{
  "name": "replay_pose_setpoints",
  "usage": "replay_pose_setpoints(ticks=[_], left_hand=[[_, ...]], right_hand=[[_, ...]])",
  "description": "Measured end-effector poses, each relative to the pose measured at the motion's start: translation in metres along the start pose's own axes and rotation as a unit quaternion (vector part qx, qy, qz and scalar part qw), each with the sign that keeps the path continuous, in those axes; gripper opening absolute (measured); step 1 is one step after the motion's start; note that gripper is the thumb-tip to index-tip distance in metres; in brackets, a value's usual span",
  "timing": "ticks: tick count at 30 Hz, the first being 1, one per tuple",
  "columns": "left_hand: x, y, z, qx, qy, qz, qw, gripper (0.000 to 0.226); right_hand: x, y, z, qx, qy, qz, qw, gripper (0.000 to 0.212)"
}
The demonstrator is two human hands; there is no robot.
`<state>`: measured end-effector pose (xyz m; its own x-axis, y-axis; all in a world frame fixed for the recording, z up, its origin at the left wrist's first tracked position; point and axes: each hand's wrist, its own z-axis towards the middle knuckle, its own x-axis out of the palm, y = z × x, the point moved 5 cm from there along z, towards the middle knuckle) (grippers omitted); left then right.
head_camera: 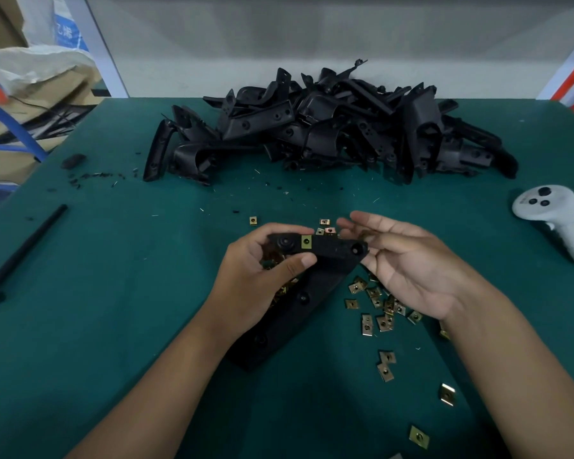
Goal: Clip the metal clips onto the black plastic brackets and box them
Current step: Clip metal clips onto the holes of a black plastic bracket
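My left hand [262, 276] grips a black bracket [299, 299] at desk [113, 326] centre, one metal clip [306, 241] already on it. My right hand [408, 266], fingers relaxed, holds nothing. Loose clips [383, 313] at 4 o'clock, bracket pile [328, 127] at 12.

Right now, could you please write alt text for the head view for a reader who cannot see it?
A left hand grips a black plastic bracket with one metal clip fitted, while the open right hand hovers beside it. Loose clips lie on the green table, with a bracket pile behind.
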<state>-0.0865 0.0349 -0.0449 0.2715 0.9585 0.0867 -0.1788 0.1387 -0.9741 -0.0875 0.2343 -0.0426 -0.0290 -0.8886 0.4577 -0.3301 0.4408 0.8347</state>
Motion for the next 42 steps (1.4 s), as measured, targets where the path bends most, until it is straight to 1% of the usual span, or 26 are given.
replay_pose_setpoints(ticks=[3,6,10,15,18,20,22,25,28,30,32,34,36,42], left_hand=[[-0.001,0.003,0.001,-0.008,-0.007,-0.010,1.000,0.023],[-0.002,0.005,0.003,-0.012,-0.014,-0.022,1.000,0.023],[0.001,0.008,0.002,-0.023,0.014,-0.027,0.999,0.023],[-0.001,0.013,0.001,-0.021,0.017,-0.014,1.000,0.024],[-0.001,0.014,0.002,-0.022,0.015,-0.032,0.999,0.023],[0.000,0.013,0.002,-0.022,0.019,-0.048,0.998,0.022],[0.002,0.011,0.001,-0.014,0.027,-0.053,0.998,0.023],[0.004,0.008,-0.001,0.001,0.032,-0.045,0.998,0.026],[0.004,0.007,-0.002,-0.002,0.037,-0.039,0.999,0.027],[0.005,0.007,-0.002,-0.005,0.038,-0.022,0.999,0.026],[0.005,0.008,-0.002,-0.005,0.040,-0.007,0.999,0.025],[0.006,0.009,-0.002,-0.002,0.042,0.008,0.999,0.023],[0.005,0.009,-0.002,0.000,0.042,0.015,0.999,0.023],[0.005,0.008,-0.002,0.011,0.045,0.025,0.999,0.023]], right_hand=[[0.002,0.001,0.000,-0.005,0.021,0.005,1.000,0.034],[0.004,0.003,0.000,-0.014,0.024,0.012,1.000,0.043],[0.004,0.003,0.000,-0.016,0.023,-0.015,1.000,0.045],[0.004,0.003,-0.001,-0.017,0.022,-0.017,0.999,0.035],[0.001,0.004,-0.001,-0.028,0.011,-0.034,0.999,0.027],[0.001,0.004,-0.001,-0.036,0.016,-0.046,0.998,0.019],[0.001,0.005,-0.001,-0.045,0.025,-0.063,0.997,0.017],[0.002,0.005,-0.001,-0.063,0.038,-0.107,0.992,0.021],[0.004,0.005,-0.002,-0.082,0.052,-0.116,0.988,0.028],[0.004,0.006,-0.003,-0.089,0.044,-0.123,0.987,0.032],[0.004,0.008,-0.004,-0.097,0.030,-0.128,0.987,0.029],[0.003,0.009,-0.004,-0.102,0.020,-0.133,0.986,0.022],[0.004,0.009,-0.004,-0.102,0.025,-0.146,0.984,0.015],[0.006,0.010,-0.005,-0.120,0.034,-0.195,0.973,0.017]])
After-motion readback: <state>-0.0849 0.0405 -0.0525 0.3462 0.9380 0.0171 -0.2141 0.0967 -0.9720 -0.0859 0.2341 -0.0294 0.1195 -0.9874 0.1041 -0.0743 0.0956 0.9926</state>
